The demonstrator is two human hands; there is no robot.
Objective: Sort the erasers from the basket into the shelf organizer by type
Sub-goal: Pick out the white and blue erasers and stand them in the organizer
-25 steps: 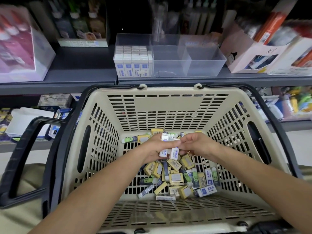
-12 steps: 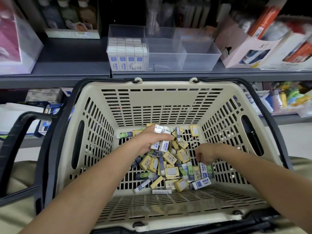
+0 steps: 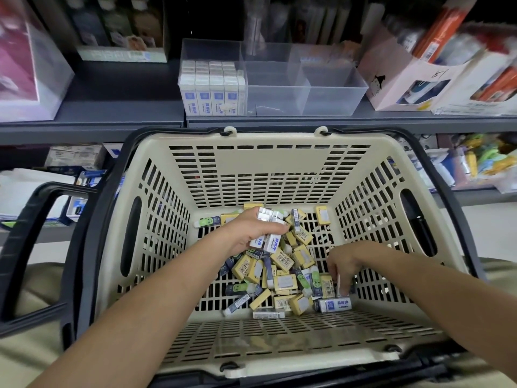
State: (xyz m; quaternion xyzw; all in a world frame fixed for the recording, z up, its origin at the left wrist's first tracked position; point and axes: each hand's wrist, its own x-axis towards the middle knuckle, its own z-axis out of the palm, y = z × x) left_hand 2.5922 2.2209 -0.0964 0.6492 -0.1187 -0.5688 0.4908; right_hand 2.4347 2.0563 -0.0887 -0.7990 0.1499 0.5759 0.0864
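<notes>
Left hand (image 3: pixel 249 231) is gripping erasers (image 3: pixel 269 242); right hand (image 3: pixel 345 263) is pinching an upright eraser (image 3: pixel 338 284) just above a crosswise white eraser (image 3: pixel 334 304).

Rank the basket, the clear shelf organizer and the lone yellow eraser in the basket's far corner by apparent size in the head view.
basket: largest
clear shelf organizer: next, though it stands farther off
lone yellow eraser: smallest

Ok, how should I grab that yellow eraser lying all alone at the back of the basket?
Pinch the yellow boxed eraser across its two long sides, coming straight down from above. It lies flat on the slotted floor of the beige plastic basket, apart from the pile, so both sides look free.
</notes>
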